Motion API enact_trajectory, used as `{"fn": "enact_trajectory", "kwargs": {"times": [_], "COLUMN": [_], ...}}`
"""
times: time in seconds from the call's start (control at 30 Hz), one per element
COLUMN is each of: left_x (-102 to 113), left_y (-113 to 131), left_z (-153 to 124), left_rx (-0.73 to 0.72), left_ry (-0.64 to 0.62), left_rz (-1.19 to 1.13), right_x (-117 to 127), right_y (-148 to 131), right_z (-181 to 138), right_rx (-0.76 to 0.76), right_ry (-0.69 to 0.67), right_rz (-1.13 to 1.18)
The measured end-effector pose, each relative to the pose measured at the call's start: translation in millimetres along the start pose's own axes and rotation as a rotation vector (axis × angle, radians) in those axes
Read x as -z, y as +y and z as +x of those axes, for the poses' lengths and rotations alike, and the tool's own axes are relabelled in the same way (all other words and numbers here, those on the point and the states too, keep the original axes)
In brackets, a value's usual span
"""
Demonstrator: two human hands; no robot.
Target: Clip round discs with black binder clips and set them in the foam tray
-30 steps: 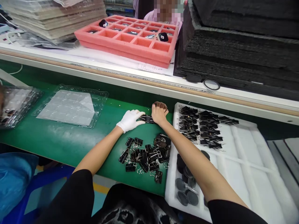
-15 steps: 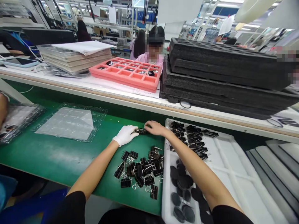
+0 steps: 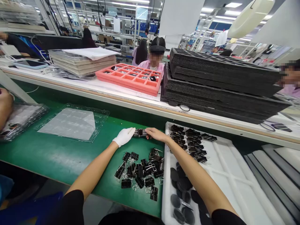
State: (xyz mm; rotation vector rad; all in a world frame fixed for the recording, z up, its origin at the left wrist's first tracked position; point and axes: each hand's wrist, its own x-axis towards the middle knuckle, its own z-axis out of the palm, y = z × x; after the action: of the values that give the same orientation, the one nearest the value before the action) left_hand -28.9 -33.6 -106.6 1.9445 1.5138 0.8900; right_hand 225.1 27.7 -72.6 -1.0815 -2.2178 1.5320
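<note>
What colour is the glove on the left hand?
The glove is plain white, shown best in the head view.

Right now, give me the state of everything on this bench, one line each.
White-gloved left hand: gripping one end of the small black clip bundle.
Bare right hand: gripping its other end.
Black metal binder clips on green mat: loose heap.
Clear plastic blister tray: flat, white sheet inside.
Pink foam compartment tray: partly filled.
</note>
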Motion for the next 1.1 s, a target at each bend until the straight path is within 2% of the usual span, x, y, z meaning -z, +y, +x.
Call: {"fn": "enact_trajectory", "kwargs": {"times": [0.17, 0.4, 0.57, 0.67, 0.73, 0.8, 0.9, 1.0, 1.1], "left_x": [-2, -2, 5, 5, 3, 1, 2, 5, 7], "left_y": [2, 5, 8, 3, -3, -7, -7, -1, 6], "left_z": [0, 1, -5, -7, -6, -5, -2, -1, 2], "left_rx": [0.052, 0.112, 0.084, 0.041, -0.019, -0.081, -0.103, -0.080, -0.065], "left_ry": [0.056, 0.086, -0.008, -0.100, -0.137, -0.139, -0.138, -0.160, -0.150], "left_rz": [-0.099, -0.159, -0.160, -0.188, -0.256, -0.305, -0.226, -0.079, -0.052], "right_x": [-16, -28, -24, -18, -12, -4, 17, 51, 97], "right_y": [5, 4, -8, -23, -35, -45, -48, -24, 29], "right_z": [1, 2, -7, -20, -38, -65, -122, -187, -242], "right_rx": [0.003, 0.003, 0.030, 0.069, 0.128, 0.189, 0.269, 0.283, 0.130], "right_ry": [0.042, 0.123, 0.221, 0.210, 0.202, 0.250, 0.359, 0.583, 0.835], "right_rz": [0.087, 0.055, -0.047, -0.257, -0.461, -0.642, -0.742, -0.743, -0.744]}}
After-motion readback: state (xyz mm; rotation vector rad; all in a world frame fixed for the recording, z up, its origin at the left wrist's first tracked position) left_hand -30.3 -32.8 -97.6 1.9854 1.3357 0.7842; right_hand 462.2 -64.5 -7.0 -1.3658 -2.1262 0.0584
